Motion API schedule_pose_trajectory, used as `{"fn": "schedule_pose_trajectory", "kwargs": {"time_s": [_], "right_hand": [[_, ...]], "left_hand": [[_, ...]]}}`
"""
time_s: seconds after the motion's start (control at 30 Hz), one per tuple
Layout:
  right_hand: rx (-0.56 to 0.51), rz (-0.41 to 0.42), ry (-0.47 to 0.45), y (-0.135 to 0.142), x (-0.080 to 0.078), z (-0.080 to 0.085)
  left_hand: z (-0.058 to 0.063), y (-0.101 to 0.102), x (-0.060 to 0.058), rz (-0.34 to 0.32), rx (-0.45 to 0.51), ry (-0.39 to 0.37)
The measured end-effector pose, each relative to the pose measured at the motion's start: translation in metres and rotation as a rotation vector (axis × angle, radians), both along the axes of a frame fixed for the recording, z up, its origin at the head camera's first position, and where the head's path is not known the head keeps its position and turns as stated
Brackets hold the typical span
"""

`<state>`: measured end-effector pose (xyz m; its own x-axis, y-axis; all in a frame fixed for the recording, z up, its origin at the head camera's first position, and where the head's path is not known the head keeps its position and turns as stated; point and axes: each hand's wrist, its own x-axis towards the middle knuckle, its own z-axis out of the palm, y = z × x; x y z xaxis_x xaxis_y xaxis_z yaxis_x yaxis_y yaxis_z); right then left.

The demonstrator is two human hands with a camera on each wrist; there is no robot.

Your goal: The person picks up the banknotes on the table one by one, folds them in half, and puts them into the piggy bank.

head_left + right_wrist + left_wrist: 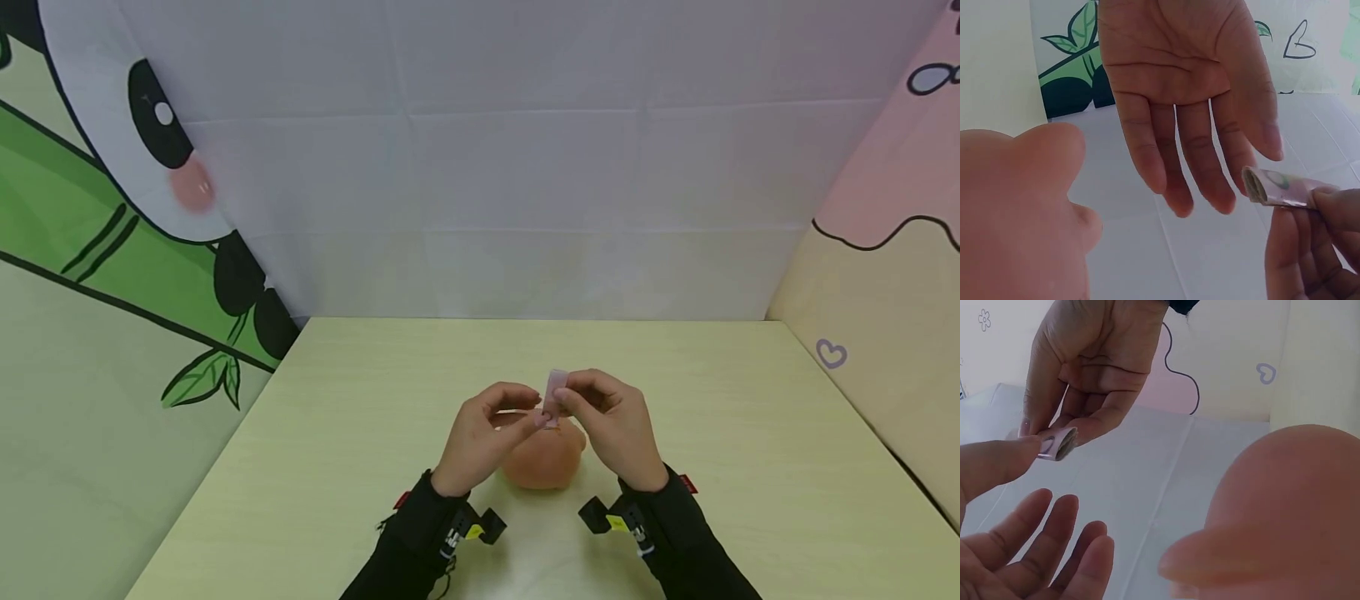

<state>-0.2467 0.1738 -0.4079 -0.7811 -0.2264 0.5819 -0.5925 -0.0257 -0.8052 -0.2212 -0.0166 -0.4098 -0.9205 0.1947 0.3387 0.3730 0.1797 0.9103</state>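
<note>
My right hand [621, 433] pinches a folded pinkish banknote [554, 390] between thumb and fingers, over a pink-orange piggy bank [543, 462] on the table. In the right wrist view the folded end of the banknote [1279, 187] points toward my left hand [1179, 69]. The left fingers are extended and apart, and the left thumb is close beside the note; whether it touches cannot be told. Seen from the left wrist, the piggy bank [1291, 512] fills the lower right. Its top is partly hidden by my hands in the head view.
The pale wooden table [360, 400] carries the piggy bank near its middle. Behind it hangs a whitish cloth [480, 183]. Printed panels stand on both sides, a green bamboo pattern [112, 200] left and a pink one [885, 183] right. Dark sleeves carry small wrist cameras.
</note>
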Motion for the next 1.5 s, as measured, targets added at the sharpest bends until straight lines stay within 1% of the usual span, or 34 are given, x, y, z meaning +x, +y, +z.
{"fn": "schedule_pose_trajectory", "kwargs": {"time_s": [0.13, 0.23, 0.33, 0.57, 0.7, 0.87, 1.03, 1.13, 1.33, 1.5], "right_hand": [[-0.01, -0.003, -0.001, 0.001, -0.001, 0.001], [-0.022, 0.0, 0.002, 0.001, -0.001, 0.001], [-0.024, 0.0, 0.001, 0.002, -0.003, 0.0], [-0.031, 0.012, 0.012, 0.003, -0.006, -0.003], [-0.032, 0.018, 0.024, 0.003, -0.007, -0.005], [-0.029, 0.025, 0.041, 0.002, -0.011, -0.007], [-0.024, 0.033, 0.06, 0.002, -0.015, -0.01], [-0.014, 0.026, 0.055, 0.002, -0.017, -0.012], [0.013, 0.015, 0.04, 0.001, -0.019, -0.015], [0.028, 0.029, 0.021, 0.001, -0.02, -0.017]], "left_hand": [[-0.005, -0.002, -0.001, 0.032, -0.043, 0.024], [-0.01, -0.003, -0.001, 0.05, -0.082, 0.021], [-0.017, -0.004, -0.001, 0.054, -0.124, 0.001], [-0.033, -0.007, -0.004, 0.027, -0.191, -0.081], [-0.04, -0.006, -0.007, 0.027, -0.233, -0.105], [-0.046, -0.005, -0.01, 0.033, -0.278, -0.115], [-0.051, -0.006, -0.012, 0.033, -0.278, -0.133], [-0.055, -0.007, -0.014, 0.025, -0.275, -0.158], [-0.061, -0.011, -0.019, -0.016, -0.245, -0.209], [-0.062, -0.012, -0.022, -0.039, -0.226, -0.231]]}}
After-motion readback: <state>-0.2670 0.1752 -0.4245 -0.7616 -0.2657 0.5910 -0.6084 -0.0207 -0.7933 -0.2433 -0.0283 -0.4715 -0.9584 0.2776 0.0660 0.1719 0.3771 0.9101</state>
